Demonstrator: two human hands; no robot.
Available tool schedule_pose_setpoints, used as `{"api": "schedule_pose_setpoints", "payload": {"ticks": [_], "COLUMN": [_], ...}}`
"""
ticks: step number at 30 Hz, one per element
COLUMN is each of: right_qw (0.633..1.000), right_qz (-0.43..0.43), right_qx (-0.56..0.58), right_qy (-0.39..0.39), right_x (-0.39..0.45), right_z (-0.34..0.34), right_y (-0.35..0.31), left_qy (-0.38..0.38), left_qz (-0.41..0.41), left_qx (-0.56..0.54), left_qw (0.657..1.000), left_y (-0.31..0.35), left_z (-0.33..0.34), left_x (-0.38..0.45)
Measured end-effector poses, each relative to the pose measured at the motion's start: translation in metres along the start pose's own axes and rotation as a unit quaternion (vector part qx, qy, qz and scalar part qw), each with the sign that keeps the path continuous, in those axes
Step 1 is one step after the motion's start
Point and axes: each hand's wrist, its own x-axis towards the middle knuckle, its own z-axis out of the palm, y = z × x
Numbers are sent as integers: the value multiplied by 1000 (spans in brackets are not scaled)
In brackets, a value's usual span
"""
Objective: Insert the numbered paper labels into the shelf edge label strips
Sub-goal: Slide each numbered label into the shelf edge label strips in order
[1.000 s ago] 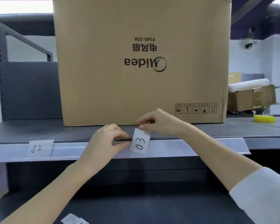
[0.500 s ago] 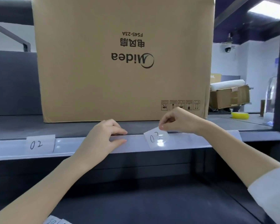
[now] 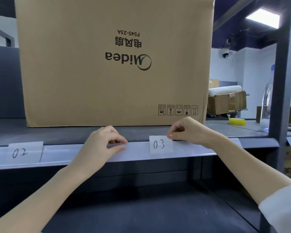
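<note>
Hands: left hand (image 3: 100,145) pinches the clear plastic shelf-edge label strip (image 3: 134,153), prob. to hold its lip open, while right hand (image 3: 186,130) grips top-right corner of white paper label w/ handwritten "03" (image 3: 161,144), sitting upright in strip, approx. seated.

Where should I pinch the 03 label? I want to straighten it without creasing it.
Pinch the 03 label at its top edge, from above. That edge stands proud of the strip; the rest lies flat against it. The right hand already pinches the top right corner.
</note>
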Motion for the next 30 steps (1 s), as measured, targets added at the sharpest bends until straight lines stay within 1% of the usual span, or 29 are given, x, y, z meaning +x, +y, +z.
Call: {"api": "schedule_pose_setpoints", "payload": {"ticks": [6, 8, 11, 20, 30], "right_qw": [999, 999, 999, 997, 995], "right_qz": [28, 35, 22, -13, 2], "right_qx": [-20, -30, -36, -64, -96], "right_qy": [34, 22, 5, -33, -28], "right_x": [-7, -10, -11, -8, -10], "right_z": [-27, -36, -42, -40, -37], "right_y": [26, 35, 41, 31, 28], "left_qy": [1, 3, 6, 8, 4], "left_qz": [-13, -14, -12, -12, -13], "left_qx": [-6, -8, -11, -4, 0], "left_qw": [1000, 1000, 1000, 1000, 1000], "left_y": [2, 1, 0, 1, 2], "left_z": [0, 1, 1, 3, 2], "left_x": [0, 1, 1, 1, 1]}}
